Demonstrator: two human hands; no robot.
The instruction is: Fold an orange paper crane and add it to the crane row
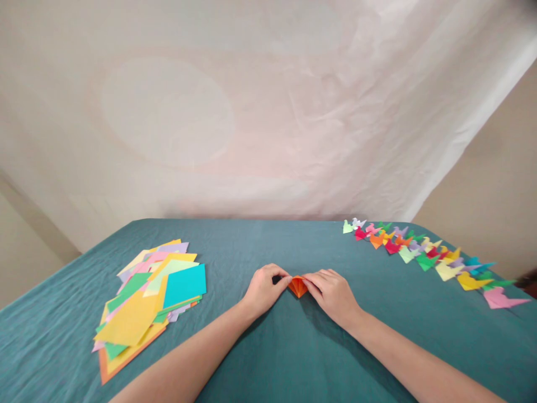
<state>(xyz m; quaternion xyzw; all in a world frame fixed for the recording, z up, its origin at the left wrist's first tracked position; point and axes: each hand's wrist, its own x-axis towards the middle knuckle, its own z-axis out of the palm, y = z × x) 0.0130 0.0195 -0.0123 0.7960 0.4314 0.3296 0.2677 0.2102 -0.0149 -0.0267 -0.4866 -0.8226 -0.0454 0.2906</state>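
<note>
"Fingers (284, 282): report their state on each hand."

"Left hand (262, 291): thumb and forefinger closed to a pinch, gripping the left edge of the orange folded paper (298, 287). Right hand (335, 296): likewise closed to a pinch, on the right edge."

"Position of the paper?"

"Between the two sets of fingertips, one corner directed toward the wearer, crease lines visible. Contact with the green tabletop (277, 358) below cannot be determined."

"Items to the left of the fingers?"

"Loose pile of coloured sheets (132, 322), well apart from the left hand. A blue sheet (185, 285) lies uppermost on the side nearest the fingers."

"Items to the right?"

"Folded paper birds (427, 262) in several colours, arranged in a slanting band. It starts beyond the fingers, near the far edge, and runs outward to the right; a pink bird (501, 299) occupies the near end."

"Farthest from the fingers?"

"Pale, creased backdrop (268, 123), behind the tabletop's far edge."
</note>
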